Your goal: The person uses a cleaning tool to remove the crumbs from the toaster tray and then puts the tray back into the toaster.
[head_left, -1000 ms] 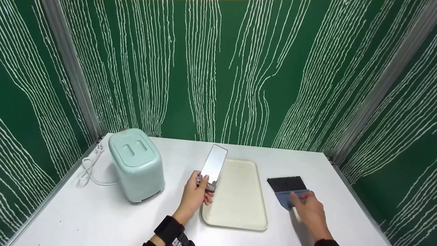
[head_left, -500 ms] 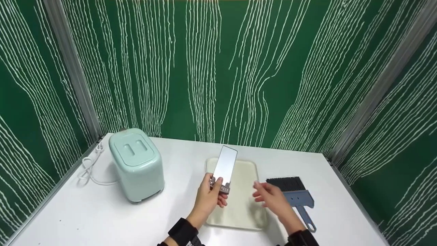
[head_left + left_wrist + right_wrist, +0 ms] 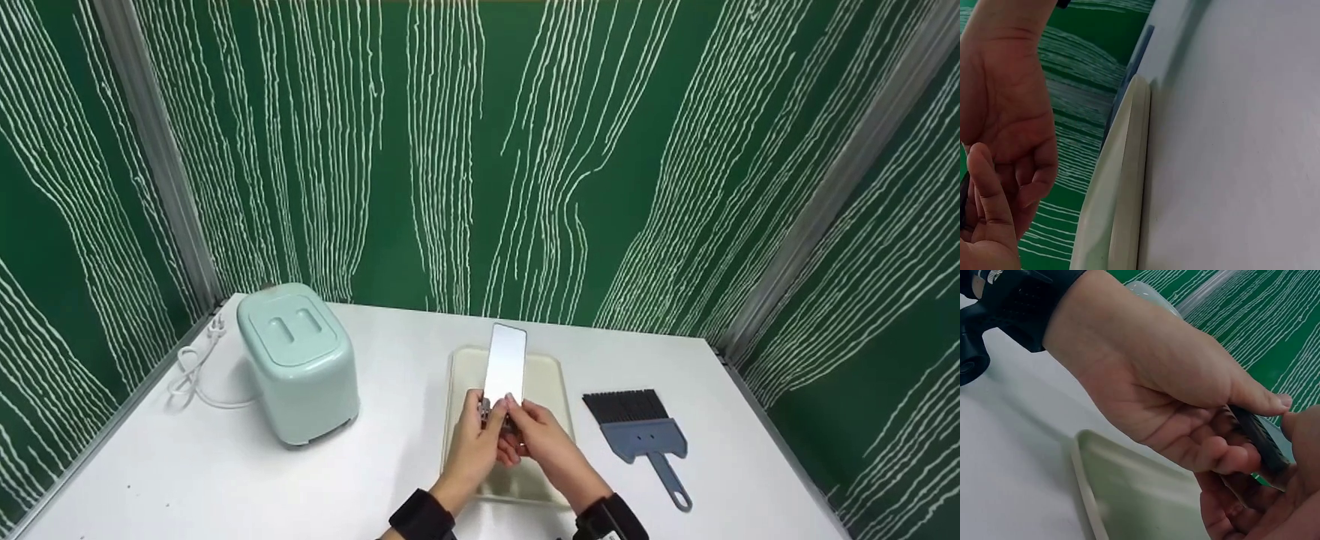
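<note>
In the head view, my left hand (image 3: pixel 474 442) and right hand (image 3: pixel 551 442) meet over a cream tray (image 3: pixel 551 382). Between them they hold the near end of a flat, shiny rectangular panel (image 3: pixel 507 360), its bright face up and its long end pointing away from me. Both thumbs press on top, tips close together. A dark ribbed end piece (image 3: pixel 1261 444) shows between the left hand (image 3: pixel 1168 399) and the right hand (image 3: pixel 1309 489) in the right wrist view. Fingers hide much of that piece. The panel is held above the tray.
To the left stands a mint-green toaster (image 3: pixel 300 375) with a white cord (image 3: pixel 191 375) and plug behind it. A blue brush (image 3: pixel 645 435) with black bristles lies right of the tray. Green, white-streaked walls (image 3: pixel 450 150) enclose the white table (image 3: pixel 397 337).
My right hand has let go of the brush, moved left and taken hold of the panel's near end. The left hand has brought the panel rightward over the tray, turning it more upright in view.
</note>
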The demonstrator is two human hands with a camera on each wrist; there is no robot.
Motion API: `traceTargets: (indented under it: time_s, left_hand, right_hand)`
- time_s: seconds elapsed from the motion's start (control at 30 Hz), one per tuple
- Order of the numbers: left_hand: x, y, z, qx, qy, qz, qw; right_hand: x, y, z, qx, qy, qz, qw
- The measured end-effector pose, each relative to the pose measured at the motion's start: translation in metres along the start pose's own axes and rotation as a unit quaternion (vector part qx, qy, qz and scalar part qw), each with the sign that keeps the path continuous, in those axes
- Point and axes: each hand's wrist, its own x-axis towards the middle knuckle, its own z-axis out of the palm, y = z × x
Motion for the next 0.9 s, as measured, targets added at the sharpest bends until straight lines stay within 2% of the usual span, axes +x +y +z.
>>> traceTargets:
  time_s: [0.13,0.37,0.63,0.9]
  left_hand:
    - [0.0,0.0,0.001,0.019,0.001,-0.005,0.9998]
    - [-0.003,0.0,0.001,0.049,-0.012,-0.002,0.9987]
    - [-0.005,0.001,-0.004,0.057,-0.021,-0.015,0.9981]
    - [-0.007,0.01,-0.017,0.096,-0.039,-0.029,0.9942]
  right_hand:
    - [0.002,0.004,0.01,0.008,0.039,-0.014,0.9991]
    - [0.005,0.009,0.019,-0.016,0.09,-0.026,0.9955]
    - [0.005,0.008,0.025,-0.005,0.109,-0.025,0.9937]
    - [0.008,0.009,0.027,-0.026,0.11,-0.039,0.9928]
